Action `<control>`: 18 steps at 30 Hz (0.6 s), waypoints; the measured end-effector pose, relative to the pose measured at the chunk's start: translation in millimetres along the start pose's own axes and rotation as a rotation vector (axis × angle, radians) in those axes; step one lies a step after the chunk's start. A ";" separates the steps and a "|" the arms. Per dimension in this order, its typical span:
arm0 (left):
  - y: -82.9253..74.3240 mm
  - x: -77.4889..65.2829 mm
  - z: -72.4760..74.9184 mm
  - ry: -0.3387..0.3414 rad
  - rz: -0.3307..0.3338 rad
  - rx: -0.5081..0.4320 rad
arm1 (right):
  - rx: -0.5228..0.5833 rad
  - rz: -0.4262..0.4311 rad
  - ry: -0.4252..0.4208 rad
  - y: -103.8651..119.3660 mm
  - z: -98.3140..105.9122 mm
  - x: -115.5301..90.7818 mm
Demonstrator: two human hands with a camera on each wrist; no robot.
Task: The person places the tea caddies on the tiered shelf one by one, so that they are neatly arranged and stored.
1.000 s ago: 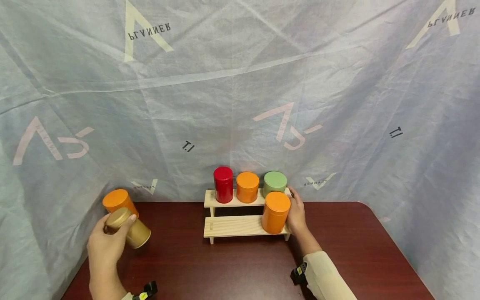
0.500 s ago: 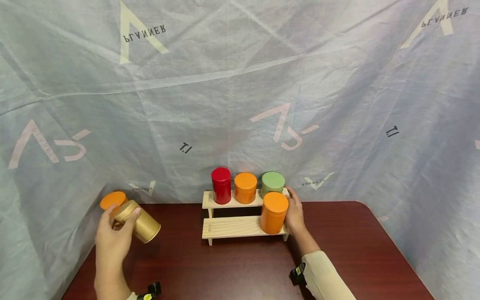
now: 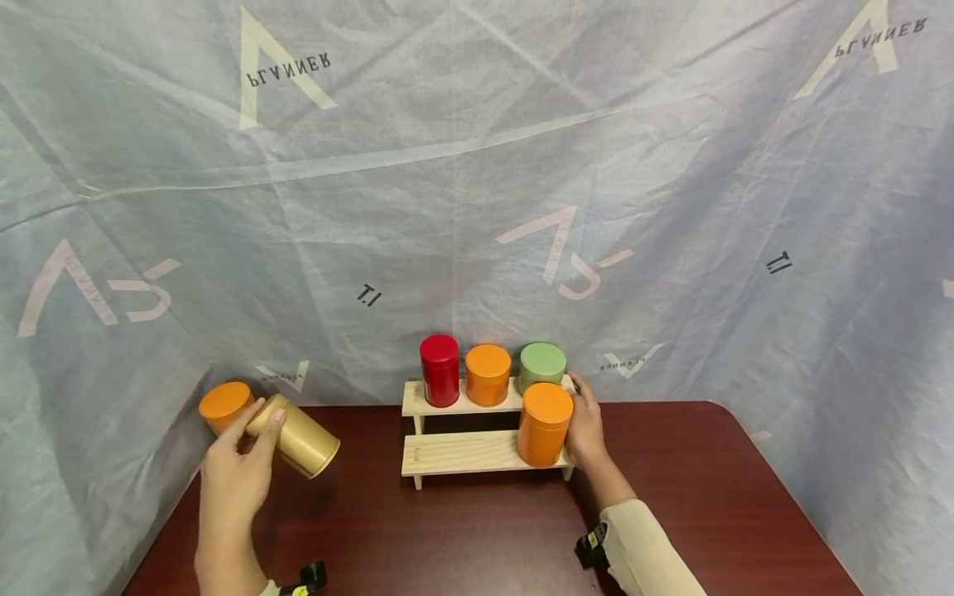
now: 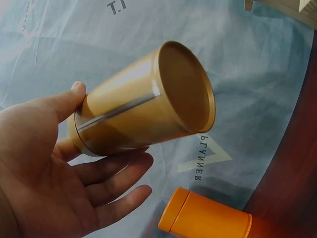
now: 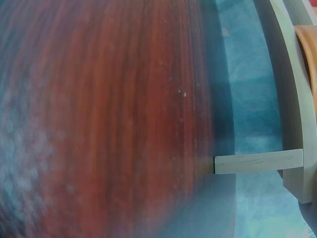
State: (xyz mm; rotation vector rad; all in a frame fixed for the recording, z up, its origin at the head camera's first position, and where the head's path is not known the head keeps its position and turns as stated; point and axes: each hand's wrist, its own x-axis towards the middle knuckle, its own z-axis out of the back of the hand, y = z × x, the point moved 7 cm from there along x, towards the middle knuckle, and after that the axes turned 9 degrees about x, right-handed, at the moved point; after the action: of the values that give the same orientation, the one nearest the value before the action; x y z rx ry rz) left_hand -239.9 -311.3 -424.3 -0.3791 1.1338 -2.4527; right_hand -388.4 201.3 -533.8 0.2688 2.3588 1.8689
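Observation:
In the head view my left hand [image 3: 234,488] pinches a gold tin [image 3: 304,440] by its lidded end, over the table's left side. The tin tilts, its base pointing right; the left wrist view shows its underside. My right hand [image 3: 587,426] rests at the right end of a two-tier wooden stand [image 3: 462,454], partly behind a tall orange tin [image 3: 545,430] on the lower tier. The right thumb is hidden, so its hold is unclear. A red tin [image 3: 440,372], a short orange tin [image 3: 488,377] and a green tin [image 3: 542,364] stand on the upper tier.
Another orange tin [image 3: 226,406] is behind my left hand, near the hanging grey cloth [image 3: 417,207]. Beneath everything lies a dark red-brown tabletop [image 3: 447,538]. Cloth lines the back and both sides.
My left hand has moved rightward with the gold tin, away from the orange tin at the left, and the gold tin tilts more. The right hand stays at the stand's right end.

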 end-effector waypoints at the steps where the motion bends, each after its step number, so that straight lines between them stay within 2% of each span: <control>1: -1.1 -0.1 -0.7 0.005 -0.004 0.000 | 0.001 0.001 -0.001 0.0 0.1 0.0; 18: -20.1 -5.1 -7.4 0.001 -0.102 0.064 | 0.005 0.017 -0.001 0.5 -0.5 -1.0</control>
State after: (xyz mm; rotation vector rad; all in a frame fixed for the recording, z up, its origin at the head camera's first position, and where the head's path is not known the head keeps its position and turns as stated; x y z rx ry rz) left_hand -243.5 -292.2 -413.9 -0.4254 1.0579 -2.5704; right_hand -387.5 200.7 -533.2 0.2911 2.3683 1.8706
